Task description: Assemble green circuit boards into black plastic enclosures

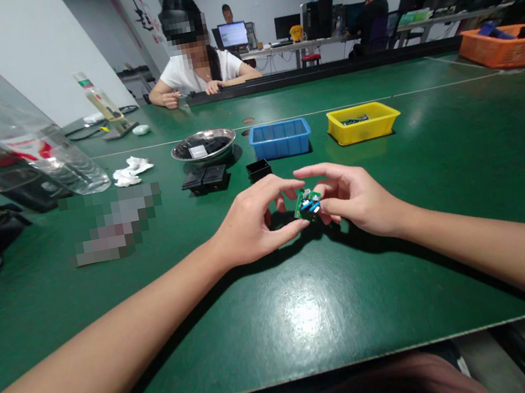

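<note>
A small green circuit board (297,206) with blue and white parts on it is held just above the green table. My right hand (357,197) pinches it from the right, the thumb lying by the blue parts. From the other side, my left hand (261,217) is curled round its left edge, thumb tip at the bottom corner. Just beyond my left hand stands a small black open box (258,170). Black plastic casings (205,180) lie to the left of that box.
Behind the hands stand a metal bowl (206,158) of black parts, a blue bin (280,139) and a yellow bin (364,123) with boards inside. Bottles (37,141) and crumpled tissue (132,171) are at left. An orange basket (511,49) sits far right. Another person (201,65) works opposite.
</note>
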A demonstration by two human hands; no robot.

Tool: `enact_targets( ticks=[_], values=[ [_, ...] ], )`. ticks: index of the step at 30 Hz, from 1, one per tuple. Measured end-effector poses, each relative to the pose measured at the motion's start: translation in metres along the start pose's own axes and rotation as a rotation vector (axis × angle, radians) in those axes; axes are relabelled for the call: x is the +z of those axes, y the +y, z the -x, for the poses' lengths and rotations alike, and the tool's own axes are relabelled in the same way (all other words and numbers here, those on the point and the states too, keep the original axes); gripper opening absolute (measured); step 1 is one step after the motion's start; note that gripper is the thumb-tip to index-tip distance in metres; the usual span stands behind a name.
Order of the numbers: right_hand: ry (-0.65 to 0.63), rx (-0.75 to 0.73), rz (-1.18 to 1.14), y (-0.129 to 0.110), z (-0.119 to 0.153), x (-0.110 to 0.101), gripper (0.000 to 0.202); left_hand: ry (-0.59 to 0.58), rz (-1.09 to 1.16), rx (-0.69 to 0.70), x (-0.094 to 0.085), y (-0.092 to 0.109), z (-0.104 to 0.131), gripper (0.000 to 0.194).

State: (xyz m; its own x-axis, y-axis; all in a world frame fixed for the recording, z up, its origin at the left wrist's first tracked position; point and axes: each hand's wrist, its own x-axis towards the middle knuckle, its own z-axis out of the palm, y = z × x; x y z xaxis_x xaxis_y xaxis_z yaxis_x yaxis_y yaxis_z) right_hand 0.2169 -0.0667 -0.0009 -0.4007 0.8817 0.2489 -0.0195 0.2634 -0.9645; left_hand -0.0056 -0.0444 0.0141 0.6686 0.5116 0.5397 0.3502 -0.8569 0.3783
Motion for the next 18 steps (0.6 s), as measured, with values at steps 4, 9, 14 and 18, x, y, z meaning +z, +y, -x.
enact_targets(
  ticks=[4, 9, 14, 18],
  values=[
    [-0.011, -0.054, 0.004, 0.0000, 0.0017, 0.0010, 0.057, -0.016, -0.018, 0.034, -0.0018, 0.0006, -0.0017, 0.035],
    [-0.013, -0.137, 0.113, -0.0010, 0.0049, 0.0022, 0.048, 0.091, 0.012, -0.029, -0.0021, 0.0011, -0.0019, 0.034],
    [-0.016, -0.178, 0.240, -0.0005, 0.0046, -0.0010, 0.053, 0.159, 0.099, -0.063, -0.0020, -0.0004, -0.0008, 0.038],
    [0.006, -0.176, 0.248, -0.0017, 0.0043, -0.0017, 0.050, 0.151, 0.143, -0.060, -0.0026, -0.0030, 0.0004, 0.044]
  ],
)
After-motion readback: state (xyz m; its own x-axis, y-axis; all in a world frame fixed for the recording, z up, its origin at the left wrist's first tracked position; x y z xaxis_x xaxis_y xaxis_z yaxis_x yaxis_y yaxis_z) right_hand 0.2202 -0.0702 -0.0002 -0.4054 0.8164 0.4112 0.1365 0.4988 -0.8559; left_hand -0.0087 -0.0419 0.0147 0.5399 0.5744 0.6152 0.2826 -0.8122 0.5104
